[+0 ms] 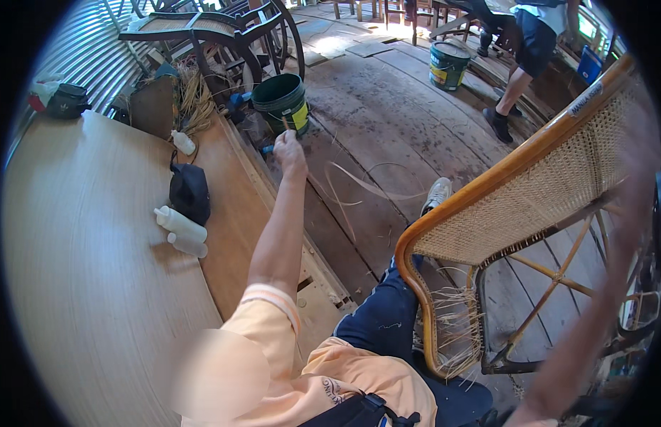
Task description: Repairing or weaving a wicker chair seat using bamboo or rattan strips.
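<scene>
My left hand (290, 154) is stretched out ahead, closed on a thin brown stick-like piece (285, 124) that pokes up from the fist. Just beyond it stands a dark green bucket (278, 96) with a yellow label. To my right, a chair with a woven cane panel (529, 192) and an orange-brown rounded frame (480, 181) leans beside my leg. Loose cane ends (455, 324) stick out along its lower edge. My right hand (637, 132) is blurred at the far right, near the upper part of the cane panel; its fingers cannot be made out.
A pale board (96, 235) at left bears white bottles (181, 223) and a black pouch (190, 192). A dark chair frame (224, 32) stands beyond. Long strips (366, 185) lie curled on the plank floor. Another bucket (450, 65) and a person (533, 53) are farther off.
</scene>
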Action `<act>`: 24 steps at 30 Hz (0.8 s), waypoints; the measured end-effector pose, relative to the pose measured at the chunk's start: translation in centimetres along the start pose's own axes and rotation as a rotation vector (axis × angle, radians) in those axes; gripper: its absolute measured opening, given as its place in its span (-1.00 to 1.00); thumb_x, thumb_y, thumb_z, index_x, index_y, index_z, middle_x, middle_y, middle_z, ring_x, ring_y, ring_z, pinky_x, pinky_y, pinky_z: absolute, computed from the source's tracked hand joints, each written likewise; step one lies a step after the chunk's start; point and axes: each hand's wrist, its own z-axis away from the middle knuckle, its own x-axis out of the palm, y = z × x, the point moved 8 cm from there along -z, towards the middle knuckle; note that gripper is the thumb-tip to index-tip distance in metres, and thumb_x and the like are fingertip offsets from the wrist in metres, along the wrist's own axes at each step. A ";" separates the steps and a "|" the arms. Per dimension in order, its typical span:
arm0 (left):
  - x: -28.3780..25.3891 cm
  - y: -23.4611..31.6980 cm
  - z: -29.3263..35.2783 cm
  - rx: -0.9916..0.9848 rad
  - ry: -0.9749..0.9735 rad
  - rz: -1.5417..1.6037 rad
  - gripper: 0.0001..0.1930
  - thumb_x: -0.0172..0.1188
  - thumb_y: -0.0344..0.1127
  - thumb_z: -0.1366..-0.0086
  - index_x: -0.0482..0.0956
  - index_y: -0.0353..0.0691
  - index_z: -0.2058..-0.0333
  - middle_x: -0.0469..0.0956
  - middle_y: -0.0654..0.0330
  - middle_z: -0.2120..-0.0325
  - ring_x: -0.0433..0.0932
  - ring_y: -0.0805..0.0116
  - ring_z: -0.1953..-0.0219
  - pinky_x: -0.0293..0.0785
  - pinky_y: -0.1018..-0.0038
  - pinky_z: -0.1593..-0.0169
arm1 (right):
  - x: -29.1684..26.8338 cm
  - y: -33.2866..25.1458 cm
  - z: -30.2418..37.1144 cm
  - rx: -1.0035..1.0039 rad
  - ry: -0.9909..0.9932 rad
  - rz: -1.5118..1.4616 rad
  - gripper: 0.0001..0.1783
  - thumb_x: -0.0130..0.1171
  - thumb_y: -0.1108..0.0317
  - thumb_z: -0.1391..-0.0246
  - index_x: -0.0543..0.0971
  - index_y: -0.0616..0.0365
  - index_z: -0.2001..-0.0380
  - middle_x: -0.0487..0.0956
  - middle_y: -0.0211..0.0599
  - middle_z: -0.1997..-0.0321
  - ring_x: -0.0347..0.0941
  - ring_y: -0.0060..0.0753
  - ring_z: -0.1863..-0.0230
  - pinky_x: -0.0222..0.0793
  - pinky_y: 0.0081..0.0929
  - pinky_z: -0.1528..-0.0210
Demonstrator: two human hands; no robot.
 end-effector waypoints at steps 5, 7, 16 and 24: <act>-2.8 4.3 3.8 -0.184 -0.126 0.221 -0.82 0.14 -0.24 -0.19 0.53 -0.22 0.32 0.47 0.30 0.55 0.41 0.59 0.60 0.32 0.62 0.57 | 19.9 -5.4 8.5 -0.602 -0.490 -0.092 -0.69 0.00 0.44 -0.04 0.40 0.21 0.10 0.43 -0.14 0.11 0.34 -0.20 -0.01 0.21 -0.37 -0.07; -3.2 6.6 5.8 -0.219 -0.299 0.231 -0.90 0.15 -0.30 -0.18 0.56 -0.18 0.38 0.45 0.40 0.59 0.32 0.65 0.66 0.23 0.73 0.60 | 17.9 -3.3 10.2 -0.179 -0.651 -0.307 -0.74 0.02 0.43 -0.05 0.45 0.19 0.15 0.47 -0.12 0.21 0.39 -0.17 0.11 0.27 -0.39 0.05; 0.0 8.1 42.1 -0.538 -1.773 -0.332 -0.75 0.06 -0.18 -0.25 0.53 -0.26 0.39 0.43 0.37 0.63 0.31 0.66 0.67 0.26 0.68 0.61 | 6.8 12.1 33.2 1.161 -0.520 -0.773 -0.79 0.11 0.38 -0.04 0.52 0.22 0.25 0.49 -0.47 0.49 0.39 -0.67 0.49 0.34 -0.70 0.42; -1.2 5.4 59.9 -0.868 -2.276 -0.404 -0.80 0.09 -0.21 -0.23 0.51 -0.23 0.44 0.38 0.37 0.68 0.28 0.65 0.71 0.19 0.72 0.64 | -6.2 15.4 43.5 1.325 0.226 -0.839 -0.71 0.16 0.38 -0.02 0.50 0.31 0.18 0.49 -0.41 0.46 0.38 -0.62 0.48 0.33 -0.69 0.42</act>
